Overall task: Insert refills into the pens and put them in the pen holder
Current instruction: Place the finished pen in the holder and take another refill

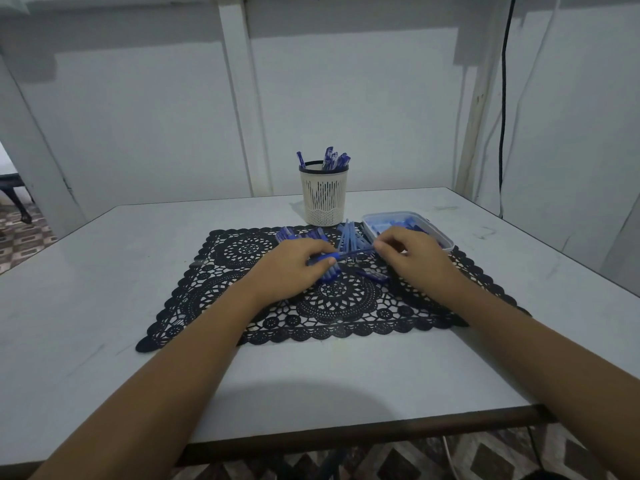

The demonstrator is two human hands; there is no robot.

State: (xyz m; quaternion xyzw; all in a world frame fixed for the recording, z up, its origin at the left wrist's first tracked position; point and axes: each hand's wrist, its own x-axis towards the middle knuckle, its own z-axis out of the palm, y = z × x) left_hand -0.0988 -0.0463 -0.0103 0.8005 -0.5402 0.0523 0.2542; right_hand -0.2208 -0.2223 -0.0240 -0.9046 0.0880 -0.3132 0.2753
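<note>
My left hand grips a blue pen that lies level over the black lace mat. My right hand pinches the pen's right end, where a thin tip shows. A cream slotted pen holder stands behind the mat with several blue pens sticking out of it. Loose pale blue refills lie fanned on the mat just beyond my hands. More blue pens lie behind my left hand, and a blue cap lies between my wrists.
A clear plastic tray with blue parts sits to the right of the refills, behind my right hand. The grey table ends at a dark front edge. A black cable hangs on the wall at the back right.
</note>
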